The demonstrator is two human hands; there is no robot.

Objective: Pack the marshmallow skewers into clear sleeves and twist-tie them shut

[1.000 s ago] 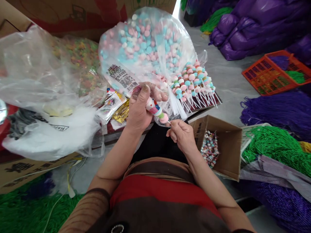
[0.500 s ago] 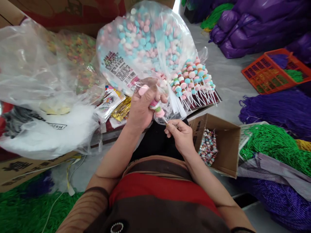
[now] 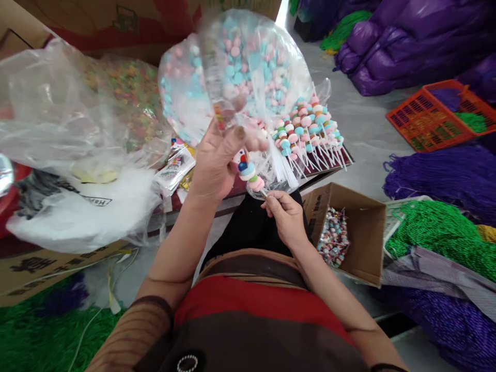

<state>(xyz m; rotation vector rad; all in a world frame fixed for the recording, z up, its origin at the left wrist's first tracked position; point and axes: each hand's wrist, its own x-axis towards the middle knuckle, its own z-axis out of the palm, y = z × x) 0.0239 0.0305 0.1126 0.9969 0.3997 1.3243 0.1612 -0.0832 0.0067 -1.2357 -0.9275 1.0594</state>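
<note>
With the left hand [image 3: 217, 163] curled round a candy skewer [image 3: 248, 171] and the right hand [image 3: 285, 212] pinching its stick, it's a two-handed hold, nearside of the candy bag [image 3: 277, 67]; kinda wants steady fingers.

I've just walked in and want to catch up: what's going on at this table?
A person sits with a skewer of soft-looking sweets between both hands. The left hand has a grip around its upper part, with a blurred clear wrapper rising above, while the right hand pinches the stick end. Beyond lies a big clear bag of pink, blue and white sweets, beside a pile of similar skewers. An open cardboard box holds colourful pieces.
</note>
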